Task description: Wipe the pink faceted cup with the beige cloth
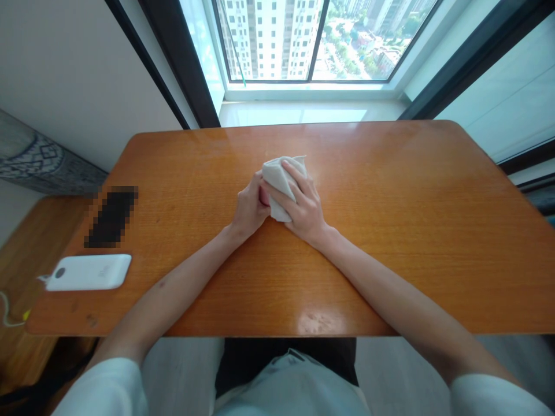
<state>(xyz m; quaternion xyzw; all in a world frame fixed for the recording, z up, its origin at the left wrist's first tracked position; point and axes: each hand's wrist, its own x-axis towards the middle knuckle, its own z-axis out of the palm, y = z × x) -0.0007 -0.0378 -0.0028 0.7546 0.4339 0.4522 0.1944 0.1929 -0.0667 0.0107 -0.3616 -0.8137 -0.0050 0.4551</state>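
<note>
Above the middle of the wooden table [390, 219], my two hands meet around a folded white cloth or tissue [277, 173]. My right hand [306, 205] presses the cloth from the right, its fingers laid across the front and curled on it. On the left side, my left hand [252, 202] is closed, its fingertips at the cloth's left edge. A small pinkish patch [263, 196] shows between the left fingers and the cloth; I cannot tell whether it is an object or the palm. The cloth hides most of what the left fingers grip.
A white rounded device [89, 273] with a cable at its end lies near the table's left edge. Behind it is a dark, pixelated rectangle [111, 216]. A window [310, 40] and its sill stand beyond the far edge. Patterned grey fabric [43, 156] is at the left.
</note>
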